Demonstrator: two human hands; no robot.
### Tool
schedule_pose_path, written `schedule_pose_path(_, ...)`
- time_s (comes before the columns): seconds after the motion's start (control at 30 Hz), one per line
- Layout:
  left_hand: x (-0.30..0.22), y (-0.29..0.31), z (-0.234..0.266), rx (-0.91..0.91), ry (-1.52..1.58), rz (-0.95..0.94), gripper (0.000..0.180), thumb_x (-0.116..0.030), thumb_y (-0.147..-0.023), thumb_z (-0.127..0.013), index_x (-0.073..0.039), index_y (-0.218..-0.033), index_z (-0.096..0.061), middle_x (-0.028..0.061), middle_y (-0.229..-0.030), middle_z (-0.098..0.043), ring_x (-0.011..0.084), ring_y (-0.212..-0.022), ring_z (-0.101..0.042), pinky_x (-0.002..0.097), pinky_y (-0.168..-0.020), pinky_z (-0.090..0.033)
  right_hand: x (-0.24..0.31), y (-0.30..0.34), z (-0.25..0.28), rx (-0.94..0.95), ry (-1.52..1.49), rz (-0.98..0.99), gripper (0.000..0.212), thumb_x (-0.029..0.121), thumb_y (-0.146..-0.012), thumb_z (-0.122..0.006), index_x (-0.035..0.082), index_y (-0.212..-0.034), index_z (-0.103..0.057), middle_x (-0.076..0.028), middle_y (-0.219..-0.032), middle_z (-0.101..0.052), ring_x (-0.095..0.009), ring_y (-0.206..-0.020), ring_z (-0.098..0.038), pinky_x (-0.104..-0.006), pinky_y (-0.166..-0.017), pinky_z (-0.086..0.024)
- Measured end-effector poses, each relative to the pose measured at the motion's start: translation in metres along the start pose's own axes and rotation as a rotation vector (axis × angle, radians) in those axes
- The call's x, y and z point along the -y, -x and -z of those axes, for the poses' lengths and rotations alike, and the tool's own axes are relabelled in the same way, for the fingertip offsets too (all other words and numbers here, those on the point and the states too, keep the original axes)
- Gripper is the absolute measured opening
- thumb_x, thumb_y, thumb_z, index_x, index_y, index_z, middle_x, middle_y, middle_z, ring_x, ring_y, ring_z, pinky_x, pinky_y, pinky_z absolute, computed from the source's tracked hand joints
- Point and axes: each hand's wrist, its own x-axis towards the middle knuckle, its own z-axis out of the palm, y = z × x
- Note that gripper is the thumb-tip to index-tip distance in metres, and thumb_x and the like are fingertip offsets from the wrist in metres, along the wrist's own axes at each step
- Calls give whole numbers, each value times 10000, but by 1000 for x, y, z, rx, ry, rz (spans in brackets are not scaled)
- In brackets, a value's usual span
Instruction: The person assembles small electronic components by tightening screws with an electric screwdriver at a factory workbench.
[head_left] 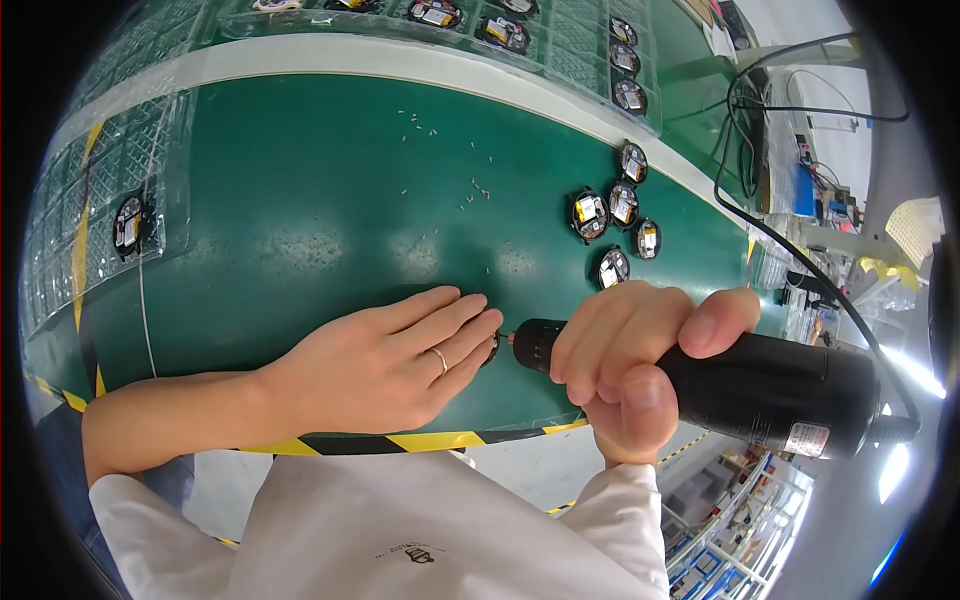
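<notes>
My right hand (640, 350) is wrapped round a black electric screwdriver (775, 390), which lies nearly level with its bit pointing left. The bit's tip meets the edge of a small round electronic module (491, 352) near the front of the green work surface. Over that module curves my left hand (400, 355), palm down, fingers close together, a ring on one of them. The fingers hold the module and cover most of it; the thumb is hidden. Several tiny screws (480, 190) lie scattered beyond my hands.
Several round modules (590, 214) form a cluster at the right on the green mat (300, 150). Clear plastic trays (560, 60) with more modules stand at the back; another tray (170, 150) is at the left. A black cable (800, 255) runs from the screwdriver. Striped tape (430, 441) edges the table.
</notes>
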Motion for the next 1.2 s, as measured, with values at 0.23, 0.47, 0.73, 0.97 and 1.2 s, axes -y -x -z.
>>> schedule_pose_path(0.23, -1, -1, 4, 31, -48, -28, 271, -157, -891, -612, -36, -1110, -719, 105, -1281, -664, 256, -1195, -616, 392, -1060, -506, -1, 1, -1, 25, -1, 24, 541, -161, -817, -634, 115, -1190, -355, -94, -750, -552, -199, -550, -501, -364, -515, -464)
schedule_pose_path(0.47, -2, 0, 3, 28, -49, -17, 259, -148, -889, -608, -42, -1101, -712, 110, -1281, -665, 256, -1193, -619, 391, -1069, -502, -2, 1, -5, 5, 12, 27, 517, -131, -833, -632, 111, -1197, -357, -82, -725, -548, -192, -525, -491, -363, -469, -449)
schedule_pose_path(0.73, -1, 0, 1, 1, -57, -27, 244, -143, -885, -612, -35, -1084, -703, 114, -1275, -671, 257, -1182, -630, 389, -1063, -506, 1, 3, -7, -21, 41, 39, 502, -76, -842, -670, 120, -1182, -358, -65, -641, -551, -199, -469, -492, -364, -463, -472)
schedule_pose_path(0.97, 0, 1, -4, -31, -52, -23, 230, -163, -879, -639, -31, -1055, -707, 117, -1265, -674, 259, -1151, -645, 388, -1044, -520, 3, -3, -15, -114, 33, 112, 460, -44, -893, -623, 132, -1208, -337, -25, -580, -516, -186, -429, -482, -361, -445, -491)
schedule_pose_path(1.2, 1, -13, 0, -259, 374, 208, 229, -157, -779, -795, -40, -919, -658, 97, -1113, -683, 273, -1087, -637, 400, -914, -542, 11, -5, -19, -143, -98, 153, 390, 17, -952, -588, 133, -1226, -335, -10, -481, -434, -180, -336, -408, -327, -338, -425)
